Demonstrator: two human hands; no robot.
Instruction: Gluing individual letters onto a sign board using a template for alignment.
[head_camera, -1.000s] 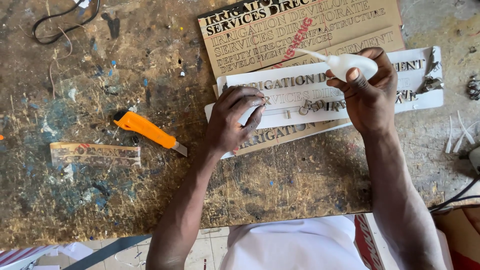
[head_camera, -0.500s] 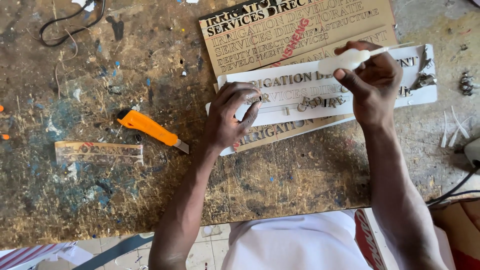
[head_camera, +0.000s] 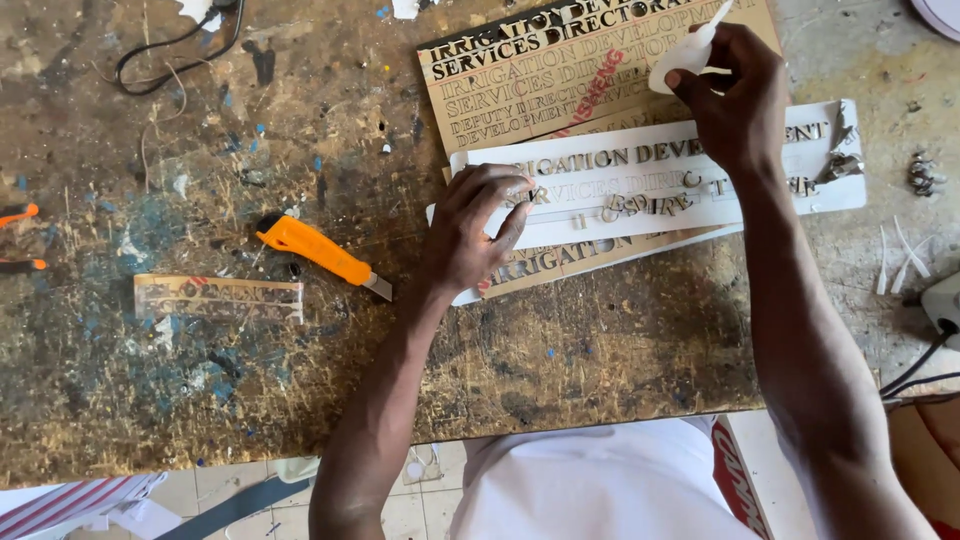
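While both hands work over the lettering, I scan the bench (head_camera: 150, 400) from its left side: a clear engraved strip (head_camera: 218, 297) lies flat, and near it an orange utility knife (head_camera: 322, 253) rests with its metal tip pointing toward the left hand (head_camera: 478, 232). As I judge it, that tip is the nearest hazard; a sideways sweep of the forearm could catch it. The left grip is narrow, fingertips (head_camera: 515, 190) pinched down on a small cut-out letter on the white sign strip (head_camera: 640, 175), which lies across a gold engraved panel (head_camera: 560, 75). Loose letters (head_camera: 650, 205) sit just beside the fingers and could scatter if the strip shifts. The right hand (head_camera: 735, 95) closes around a small white glue bottle (head_camera: 685, 50), held above the panel; squeezed too hard, it could drip onto the finished lettering.
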